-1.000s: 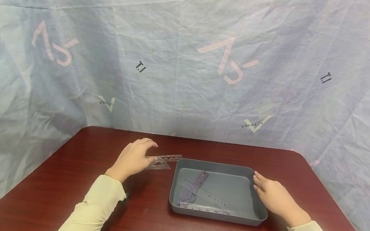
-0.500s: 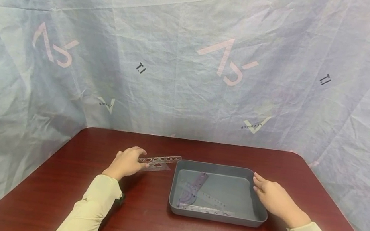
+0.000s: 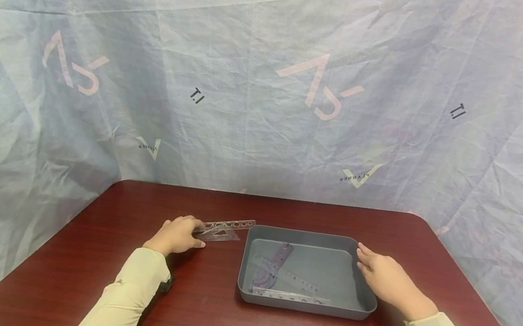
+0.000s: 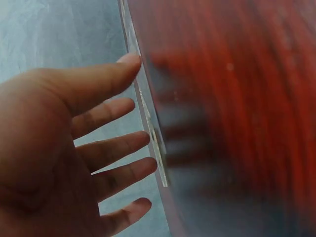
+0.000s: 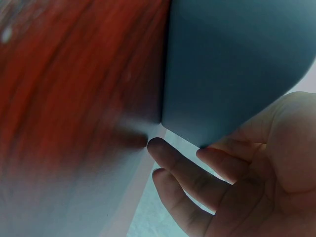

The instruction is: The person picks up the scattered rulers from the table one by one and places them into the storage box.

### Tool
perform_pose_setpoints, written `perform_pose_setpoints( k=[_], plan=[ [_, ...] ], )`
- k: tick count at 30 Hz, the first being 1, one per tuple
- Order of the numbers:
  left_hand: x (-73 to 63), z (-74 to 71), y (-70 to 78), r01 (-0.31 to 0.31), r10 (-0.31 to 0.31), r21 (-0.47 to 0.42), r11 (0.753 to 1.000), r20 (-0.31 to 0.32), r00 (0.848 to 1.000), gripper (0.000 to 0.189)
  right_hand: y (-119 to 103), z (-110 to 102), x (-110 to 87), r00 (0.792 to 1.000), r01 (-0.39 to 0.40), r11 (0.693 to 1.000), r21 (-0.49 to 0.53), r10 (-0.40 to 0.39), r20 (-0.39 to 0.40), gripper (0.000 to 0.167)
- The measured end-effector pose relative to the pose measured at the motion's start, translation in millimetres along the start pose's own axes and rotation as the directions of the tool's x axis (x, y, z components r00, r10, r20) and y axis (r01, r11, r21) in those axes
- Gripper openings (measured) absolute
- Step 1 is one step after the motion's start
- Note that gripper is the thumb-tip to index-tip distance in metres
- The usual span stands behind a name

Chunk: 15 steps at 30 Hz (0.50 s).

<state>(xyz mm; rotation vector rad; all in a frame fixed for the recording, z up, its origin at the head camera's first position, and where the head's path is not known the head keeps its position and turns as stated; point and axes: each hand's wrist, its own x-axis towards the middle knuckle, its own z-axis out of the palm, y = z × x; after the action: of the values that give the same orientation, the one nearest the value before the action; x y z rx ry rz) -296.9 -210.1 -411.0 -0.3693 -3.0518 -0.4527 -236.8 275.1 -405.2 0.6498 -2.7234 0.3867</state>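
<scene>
My left hand [image 3: 176,235] reaches down at the left end of two clear drawing tools: a stencil ruler [image 3: 233,225] with cut-out shapes and a set square [image 3: 224,235] in front of it. In the left wrist view, the fingers [image 4: 118,143] and thumb are spread and nearly straight, close to the edge of a clear ruler [image 4: 159,153]. My right hand [image 3: 384,276] holds the right wall of a grey tray [image 3: 305,307]. In the right wrist view, fingers lie outside the tray corner [image 5: 212,89]; the thumb is hidden behind the wall.
Inside the tray lie a purple protractor ruler [image 3: 276,265], a clear ruler [image 3: 304,283] and another straight ruler [image 3: 289,295] along the near wall. The dark red table [image 3: 196,318] ends at a hanging pale cloth [image 3: 246,126] with printed letters.
My left hand has moved left and down toward the table, and more of the stencil ruler and set square shows. The right hand and the tray have stayed put.
</scene>
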Motion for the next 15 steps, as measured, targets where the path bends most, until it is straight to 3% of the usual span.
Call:
perform_pose_setpoints(
  k=[15],
  plan=[
    [-1.7, -1.4, -0.9, -0.016, 0.016, 0.047, 0.999, -0.002, 1.000, 0.035, -0.4, -0.3, 0.3, 1.000, 0.011, 1.000, -0.012, -0.011, -0.005, 0.036]
  ],
)
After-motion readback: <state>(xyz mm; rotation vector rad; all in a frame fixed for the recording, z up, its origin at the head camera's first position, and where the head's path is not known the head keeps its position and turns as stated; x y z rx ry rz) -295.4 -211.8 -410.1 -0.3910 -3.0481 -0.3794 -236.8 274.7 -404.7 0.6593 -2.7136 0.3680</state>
